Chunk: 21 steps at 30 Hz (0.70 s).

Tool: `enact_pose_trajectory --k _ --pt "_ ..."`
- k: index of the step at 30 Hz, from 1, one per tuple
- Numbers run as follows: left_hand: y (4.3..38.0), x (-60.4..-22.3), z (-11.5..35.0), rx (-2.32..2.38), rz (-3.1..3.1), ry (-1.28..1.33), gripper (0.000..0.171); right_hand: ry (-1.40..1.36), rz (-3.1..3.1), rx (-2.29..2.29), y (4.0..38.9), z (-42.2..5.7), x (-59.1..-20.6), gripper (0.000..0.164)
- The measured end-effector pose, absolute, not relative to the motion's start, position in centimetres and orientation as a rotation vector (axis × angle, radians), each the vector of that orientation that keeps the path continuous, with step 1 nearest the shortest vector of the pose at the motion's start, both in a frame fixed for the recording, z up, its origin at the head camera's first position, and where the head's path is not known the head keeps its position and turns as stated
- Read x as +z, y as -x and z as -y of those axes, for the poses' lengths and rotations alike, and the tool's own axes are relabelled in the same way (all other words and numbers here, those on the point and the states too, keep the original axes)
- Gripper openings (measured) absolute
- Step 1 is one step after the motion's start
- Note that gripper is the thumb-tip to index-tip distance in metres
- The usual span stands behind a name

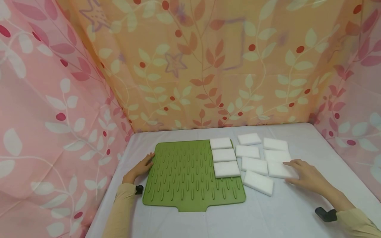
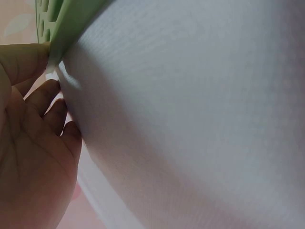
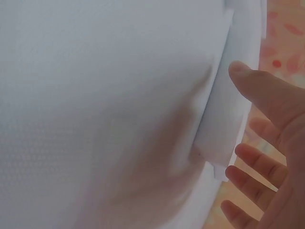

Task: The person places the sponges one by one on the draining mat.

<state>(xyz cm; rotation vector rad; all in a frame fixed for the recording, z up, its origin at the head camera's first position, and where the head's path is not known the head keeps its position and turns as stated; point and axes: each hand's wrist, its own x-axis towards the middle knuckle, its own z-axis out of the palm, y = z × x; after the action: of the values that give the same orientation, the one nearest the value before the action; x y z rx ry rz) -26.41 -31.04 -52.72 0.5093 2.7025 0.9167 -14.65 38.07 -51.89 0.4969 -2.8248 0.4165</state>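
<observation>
A green ridged mat [image 1: 181, 172] with a tab at its front lies on the table. My left hand [image 1: 144, 167] rests at its left edge; in the left wrist view the thumb [image 2: 28, 62] touches the mat's rim and the other fingers are loosely extended. Three white sponge blocks [image 1: 227, 169] form a column on the mat's right side. My right hand [image 1: 308, 175] hovers with spread fingers at the right end of another white sponge block [image 1: 279, 169]. In the right wrist view the thumb [image 3: 240, 69] is apart from the fingers, with nothing gripped.
Several more white sponge blocks [image 1: 258, 182] lie loosely to the right of the mat, some close together. A white cloth covers the table [image 1: 166, 224]. Floral curtains [image 1: 208, 66] stand at the back and both sides.
</observation>
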Motion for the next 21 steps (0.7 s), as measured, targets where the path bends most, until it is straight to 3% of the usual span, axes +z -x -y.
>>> enact_pose_trajectory --k 21 --pt "26.48 -52.92 31.15 0.925 -2.702 -0.517 0.055 -0.568 2.789 0.521 14.86 -38.81 -52.36 0.062"
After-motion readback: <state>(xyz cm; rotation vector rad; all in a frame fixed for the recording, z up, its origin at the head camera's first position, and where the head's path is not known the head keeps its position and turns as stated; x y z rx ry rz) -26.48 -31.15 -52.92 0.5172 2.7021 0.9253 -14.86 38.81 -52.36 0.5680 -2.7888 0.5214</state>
